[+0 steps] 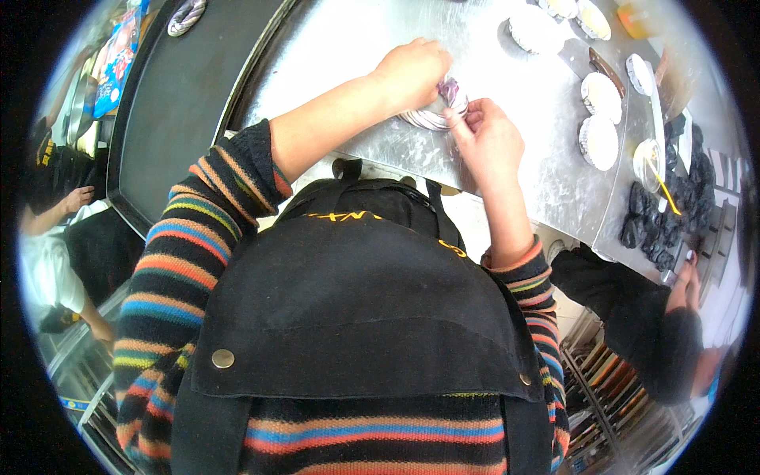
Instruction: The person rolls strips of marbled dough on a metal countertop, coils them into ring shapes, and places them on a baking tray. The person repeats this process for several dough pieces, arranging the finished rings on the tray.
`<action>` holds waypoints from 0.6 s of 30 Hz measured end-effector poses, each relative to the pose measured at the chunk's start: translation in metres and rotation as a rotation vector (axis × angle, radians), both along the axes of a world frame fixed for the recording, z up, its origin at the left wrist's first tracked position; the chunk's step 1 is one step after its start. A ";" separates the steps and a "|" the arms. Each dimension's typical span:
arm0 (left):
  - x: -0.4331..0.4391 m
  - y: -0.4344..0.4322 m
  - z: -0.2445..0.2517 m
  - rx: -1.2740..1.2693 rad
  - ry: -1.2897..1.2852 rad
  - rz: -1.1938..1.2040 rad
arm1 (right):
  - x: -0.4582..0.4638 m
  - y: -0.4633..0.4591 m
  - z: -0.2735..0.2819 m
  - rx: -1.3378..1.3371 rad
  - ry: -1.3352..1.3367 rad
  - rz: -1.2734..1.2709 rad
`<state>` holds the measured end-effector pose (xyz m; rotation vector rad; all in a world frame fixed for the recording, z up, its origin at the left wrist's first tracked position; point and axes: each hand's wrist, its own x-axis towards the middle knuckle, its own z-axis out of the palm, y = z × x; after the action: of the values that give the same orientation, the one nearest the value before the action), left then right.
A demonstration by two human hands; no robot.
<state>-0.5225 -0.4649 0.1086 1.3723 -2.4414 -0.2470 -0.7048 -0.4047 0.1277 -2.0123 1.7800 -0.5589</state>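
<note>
A ring of purple-and-white striped dough [428,120] lies on the stainless steel worktable [368,139], close to its front edge. Bent over the ring's far side, my left hand [414,71] has its fingertips at the dough, mostly hidden behind the hand. My right hand [488,132] pinches the ring's right side between thumb and fingers. Between both hands, a purple twisted part of the dough [450,90] shows where the ends seem to meet. Another striped dough ring [186,16] rests on a dark baking tray [178,113] to my left.
Several foil cups with pale contents [599,141] stand at the right, by a brown-handled tool [605,71]. Beyond them is a clear bowl [647,163] with a yellow-handled utensil. Co-workers stand at the left [56,178] and right [641,320]. Black crumpled objects [653,219] lie near the right edge.
</note>
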 end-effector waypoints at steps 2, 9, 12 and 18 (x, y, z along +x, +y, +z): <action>0.001 0.003 -0.001 0.013 0.025 -0.003 | 0.005 0.003 -0.006 -0.007 -0.026 0.004; 0.008 0.023 0.005 -0.112 0.294 0.008 | 0.006 0.015 -0.042 -0.063 -0.398 0.041; 0.015 0.036 0.021 -0.079 0.394 0.059 | 0.017 0.016 -0.050 0.021 -0.778 0.054; 0.053 0.055 0.061 0.118 0.566 0.244 | 0.053 -0.008 -0.014 -0.051 -1.060 0.254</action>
<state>-0.4695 -0.4100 0.1695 1.3967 -1.8059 -0.6300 -0.6518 -0.4124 0.1135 -1.4431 0.8537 -1.2707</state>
